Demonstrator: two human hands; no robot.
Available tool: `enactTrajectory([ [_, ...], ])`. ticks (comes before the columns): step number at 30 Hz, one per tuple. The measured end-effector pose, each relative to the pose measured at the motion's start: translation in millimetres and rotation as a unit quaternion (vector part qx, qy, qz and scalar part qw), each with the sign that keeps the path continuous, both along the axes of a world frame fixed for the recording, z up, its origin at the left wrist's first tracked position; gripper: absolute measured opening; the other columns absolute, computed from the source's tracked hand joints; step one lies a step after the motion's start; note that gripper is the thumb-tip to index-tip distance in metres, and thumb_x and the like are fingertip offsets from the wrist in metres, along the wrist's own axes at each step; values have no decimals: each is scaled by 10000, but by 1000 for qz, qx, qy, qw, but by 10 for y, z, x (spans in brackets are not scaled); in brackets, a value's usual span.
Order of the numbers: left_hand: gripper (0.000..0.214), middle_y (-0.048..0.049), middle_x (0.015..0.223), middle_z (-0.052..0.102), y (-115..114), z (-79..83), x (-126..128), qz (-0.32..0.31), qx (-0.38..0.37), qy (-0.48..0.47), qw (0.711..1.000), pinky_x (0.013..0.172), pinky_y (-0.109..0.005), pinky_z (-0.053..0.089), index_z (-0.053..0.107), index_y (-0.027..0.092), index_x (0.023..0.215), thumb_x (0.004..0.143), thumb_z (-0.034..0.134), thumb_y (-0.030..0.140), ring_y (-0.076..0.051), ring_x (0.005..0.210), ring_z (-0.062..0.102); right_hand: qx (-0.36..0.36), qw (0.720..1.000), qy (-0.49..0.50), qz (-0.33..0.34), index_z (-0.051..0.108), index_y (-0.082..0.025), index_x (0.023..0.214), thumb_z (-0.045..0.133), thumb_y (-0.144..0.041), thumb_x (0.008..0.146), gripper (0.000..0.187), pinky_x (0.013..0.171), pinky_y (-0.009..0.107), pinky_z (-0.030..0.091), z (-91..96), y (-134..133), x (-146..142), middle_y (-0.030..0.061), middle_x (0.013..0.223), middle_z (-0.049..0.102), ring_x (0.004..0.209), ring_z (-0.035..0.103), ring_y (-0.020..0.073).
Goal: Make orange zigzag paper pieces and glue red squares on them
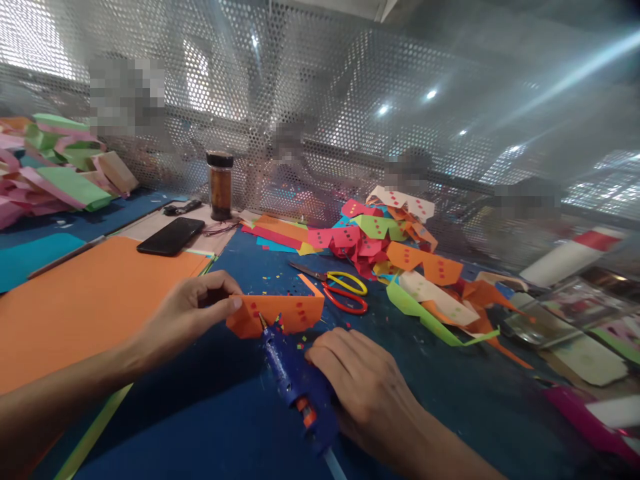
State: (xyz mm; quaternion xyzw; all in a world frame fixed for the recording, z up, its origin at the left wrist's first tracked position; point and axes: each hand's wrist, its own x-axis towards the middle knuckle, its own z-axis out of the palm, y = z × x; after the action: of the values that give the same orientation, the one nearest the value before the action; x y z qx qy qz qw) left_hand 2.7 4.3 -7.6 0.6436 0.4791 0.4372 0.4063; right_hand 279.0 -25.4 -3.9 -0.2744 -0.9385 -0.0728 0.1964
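My left hand [207, 307] pinches the left end of a folded orange paper strip [280, 307] between thumb and fingers. Punched holes or dots in two groups mark the strip's face. My right hand [367, 383] is curled round the handle side of a blue hot glue gun [287, 370], though its fingertips are mostly hidden. The gun's nozzle points away from me and lies over the strip's face; I cannot tell whether it touches. A pale glue stick [334, 465] sticks out of the gun's rear. Tiny coloured paper bits lie around the nozzle.
Scissors [345, 290] with yellow and red handles lie beyond the strip. Cut paper pieces [380, 233] are heaped behind them. At left are orange sheets [100, 300], a black phone [171, 237] and a lidded jar [221, 187]. A perforated metal screen [320, 113] stands behind, with people beyond.
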Motion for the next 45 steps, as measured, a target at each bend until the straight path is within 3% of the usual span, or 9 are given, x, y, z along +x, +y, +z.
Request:
enactTrajectory([
  [20, 262, 32, 705, 582, -27, 6, 3, -24, -12, -8, 1000, 611, -252, 372, 622, 186, 749, 849, 633, 428, -129, 663, 524, -29, 1000, -4, -3, 596, -151, 954, 612, -298, 954, 148, 714, 348, 406, -18, 5, 10, 84, 904, 654, 800, 564, 234],
  [37, 242, 37, 712, 590, -15, -23, -3, -29, -5, 3, 1000, 605, -253, 366, 636, 200, 762, 869, 618, 416, -128, 663, 528, -13, 1000, -7, -4, 603, -151, 939, 505, -254, 990, 151, 705, 352, 394, -39, 24, 5, 81, 880, 655, 799, 571, 237],
  [45, 252, 41, 705, 596, -11, 8, 5, -21, -23, -10, 999, 647, -263, 379, 626, 195, 746, 856, 629, 421, -136, 687, 550, -16, 1000, 6, 7, 605, -147, 949, 477, -365, 1023, 263, 717, 354, 403, -30, -4, -2, 85, 893, 659, 808, 578, 237],
])
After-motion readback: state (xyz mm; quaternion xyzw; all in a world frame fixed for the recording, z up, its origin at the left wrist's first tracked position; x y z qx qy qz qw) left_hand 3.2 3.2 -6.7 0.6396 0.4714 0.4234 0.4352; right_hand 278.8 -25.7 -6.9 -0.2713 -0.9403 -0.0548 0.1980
